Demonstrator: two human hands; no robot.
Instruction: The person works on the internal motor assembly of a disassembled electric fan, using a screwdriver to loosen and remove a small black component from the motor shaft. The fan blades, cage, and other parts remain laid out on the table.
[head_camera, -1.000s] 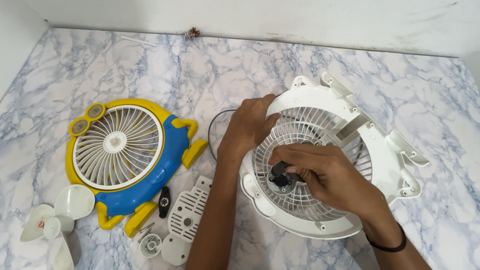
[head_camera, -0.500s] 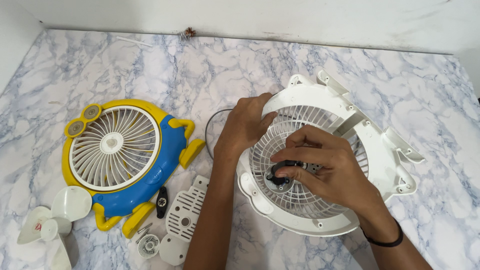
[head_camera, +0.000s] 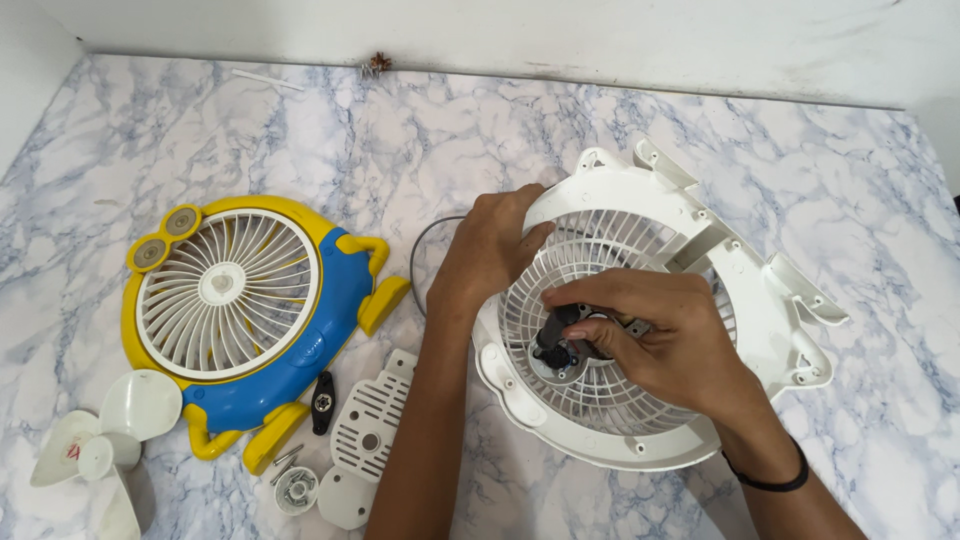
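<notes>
Head view, left hand: the left hand (head_camera: 488, 250) curls over the upper-left rim of the white shell (head_camera: 760, 300), fingers closed on the edge, it seems to keep the shell from sliding.

Head view, right hand: the right hand (head_camera: 660, 335) rests on the grille (head_camera: 600, 400) inside the shell, fingers pinched on a small dark part (head_camera: 556, 345) at the hub; thumb and forefinger close round it, and a short metal piece shows just under the palm.

Shell: lies flat on the marble table (head_camera: 300, 130), right of centre, hollow side up, so the hub is open to the fingers.

Wire: a thin dark wire (head_camera: 422, 250) loops out from behind the left wrist onto the table.

Left of the arms: a yellow and blue cover (head_camera: 330, 300) lies face up, well apart from the shell.

Loose bits: white blades (head_camera: 110, 430), a white plate (head_camera: 370, 420), a black tab (head_camera: 321, 402) and a small round cap (head_camera: 297, 490) sit near the front edge, laid out within reach.

Wrist: a black band (head_camera: 770, 480) circles the right wrist.
</notes>
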